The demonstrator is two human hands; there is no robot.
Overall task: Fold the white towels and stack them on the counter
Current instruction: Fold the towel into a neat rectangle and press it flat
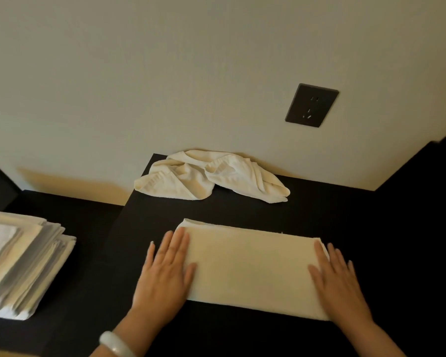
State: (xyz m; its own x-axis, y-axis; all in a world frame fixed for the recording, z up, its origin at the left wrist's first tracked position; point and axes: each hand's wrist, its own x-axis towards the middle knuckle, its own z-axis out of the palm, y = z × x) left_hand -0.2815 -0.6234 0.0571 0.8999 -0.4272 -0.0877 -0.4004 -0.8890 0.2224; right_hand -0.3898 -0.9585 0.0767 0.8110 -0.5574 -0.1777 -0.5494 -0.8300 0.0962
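Sitting at the lower left of the frame, a stack of folded white towels [23,264] rests on the black bench [371,228], its layered edges blurred. Right of it, near the bottom edge, a pale bangle [115,343] circles the left wrist. The left hand [165,274] lies flat, its fingers [177,243] straight and close together, pressing the left end of a folded towel [252,266] in the middle of the frame; it grips nothing. Above that towel, against the cream wall [139,73], a crumpled towel [211,175] lies in a loose heap on the bench. Higher on the wall, right of centre, is a dark power socket [311,105]. The right hand [337,284] lies flat on the folded towel's right end, fingers [322,256] straight and slightly spread, holding nothing.
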